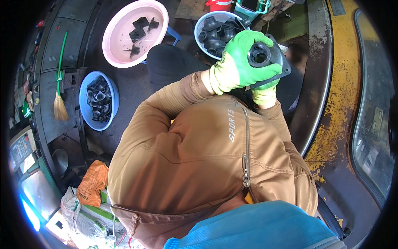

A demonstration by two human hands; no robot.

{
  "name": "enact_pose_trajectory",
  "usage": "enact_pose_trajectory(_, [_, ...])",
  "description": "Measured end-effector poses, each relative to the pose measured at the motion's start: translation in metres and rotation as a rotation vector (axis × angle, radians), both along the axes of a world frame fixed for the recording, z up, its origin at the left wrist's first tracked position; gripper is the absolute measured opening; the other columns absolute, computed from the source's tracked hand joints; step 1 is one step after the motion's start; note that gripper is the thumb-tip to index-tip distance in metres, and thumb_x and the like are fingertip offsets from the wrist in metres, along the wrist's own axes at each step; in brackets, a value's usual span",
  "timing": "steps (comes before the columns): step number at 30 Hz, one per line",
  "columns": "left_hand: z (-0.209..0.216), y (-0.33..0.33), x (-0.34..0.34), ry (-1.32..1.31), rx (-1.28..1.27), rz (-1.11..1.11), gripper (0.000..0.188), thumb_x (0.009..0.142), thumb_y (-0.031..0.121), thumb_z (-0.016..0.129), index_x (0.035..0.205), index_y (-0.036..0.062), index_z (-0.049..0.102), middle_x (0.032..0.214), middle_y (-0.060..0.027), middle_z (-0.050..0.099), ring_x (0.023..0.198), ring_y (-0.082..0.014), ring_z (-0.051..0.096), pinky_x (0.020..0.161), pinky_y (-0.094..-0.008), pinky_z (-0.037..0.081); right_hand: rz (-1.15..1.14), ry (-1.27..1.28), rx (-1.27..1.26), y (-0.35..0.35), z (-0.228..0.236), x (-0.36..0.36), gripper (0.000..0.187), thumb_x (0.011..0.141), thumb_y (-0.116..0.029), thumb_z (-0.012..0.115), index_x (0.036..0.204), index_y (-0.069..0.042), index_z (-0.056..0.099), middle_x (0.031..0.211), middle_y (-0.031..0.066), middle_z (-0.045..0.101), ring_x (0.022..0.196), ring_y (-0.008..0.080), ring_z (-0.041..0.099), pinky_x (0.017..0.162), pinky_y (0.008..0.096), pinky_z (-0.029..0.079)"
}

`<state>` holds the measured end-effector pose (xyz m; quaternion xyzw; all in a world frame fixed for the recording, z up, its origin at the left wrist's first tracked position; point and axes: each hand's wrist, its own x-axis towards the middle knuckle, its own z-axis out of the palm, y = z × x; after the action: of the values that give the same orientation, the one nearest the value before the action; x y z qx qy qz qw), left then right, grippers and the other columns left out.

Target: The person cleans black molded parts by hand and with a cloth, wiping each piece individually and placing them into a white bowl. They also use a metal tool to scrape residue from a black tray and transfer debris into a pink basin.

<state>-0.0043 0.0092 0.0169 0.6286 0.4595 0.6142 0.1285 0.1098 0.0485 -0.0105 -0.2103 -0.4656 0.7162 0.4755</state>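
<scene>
A black rubber-like part [277, 53] with a round collar and a square flange is up in front of my chest, in both gloved hands. My left hand [240, 62], in a green and pale-yellow glove, curls its thumb and fingers around the collar, whose hole faces up at me. Below the flange, my right hand [265, 92] wears the same kind of glove and grips the part from underneath; its fingers are mostly hidden. Just beyond my left hand stands a light-blue mesh basket [198, 25] heaped with similar black parts.
A pink basin [112, 41] on a blue stool contains a few black pieces. Left of me, a blue basin [115, 99] holds many black parts. A rusty yellow machine [327, 120] rises close on my right. A broom [61, 106] leans by grey cabinets; sacks [89, 220] lie lower left.
</scene>
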Motion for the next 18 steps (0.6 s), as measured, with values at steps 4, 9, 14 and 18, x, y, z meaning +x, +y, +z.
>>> enact_pose_trajectory(4, [0.0,0.0,-0.008,-0.027,-0.094,-0.085,0.043,0.066,0.016,0.082,0.102,0.0037,0.061,0.101,-0.011,0.062,0.092,-0.0237,0.061,0.079,-0.0351,0.051,-0.039,-0.725,0.796,0.006,0.011,0.009,0.033,0.087,-0.016,0.062,0.117,-0.005,0.056,0.11,0.0071,0.063,0.101,0.0196,0.061,0.085,0.0315,0.05])
enact_pose_trajectory(9, [0.002,0.011,-0.029,-0.003,-0.121,-0.356,0.041,0.067,0.016,0.081,0.101,0.004,0.061,0.102,-0.0103,0.062,0.094,-0.0234,0.062,0.082,-0.0352,0.05,0.209,-0.458,0.313,0.01,0.008,0.017,0.043,0.083,-0.013,0.068,0.121,-0.003,0.052,0.115,0.0067,0.059,0.105,0.0169,0.057,0.088,0.0311,0.048])
enact_pose_trajectory(14, [0.003,0.019,-0.045,0.013,-0.214,-0.755,0.036,0.068,0.016,0.077,0.099,0.0041,0.062,0.106,-0.0115,0.062,0.099,-0.0252,0.061,0.088,-0.0366,0.048,0.433,-0.464,0.584,0.014,-0.01,0.03,0.054,0.083,-0.012,0.07,0.131,-0.005,0.047,0.125,0.0076,0.056,0.113,0.0186,0.055,0.095,0.0321,0.046])
enact_pose_trajectory(18, [0.0,0.031,-0.05,0.004,-0.301,-1.09,0.041,0.065,0.022,0.081,0.097,0.005,0.063,0.11,-0.0117,0.062,0.102,-0.0257,0.06,0.09,-0.0393,0.046,0.566,-0.29,0.053,0.005,-0.025,0.033,0.053,0.087,-0.016,0.067,0.134,-0.006,0.045,0.13,0.0079,0.053,0.12,0.0192,0.051,0.1,0.0338,0.044])
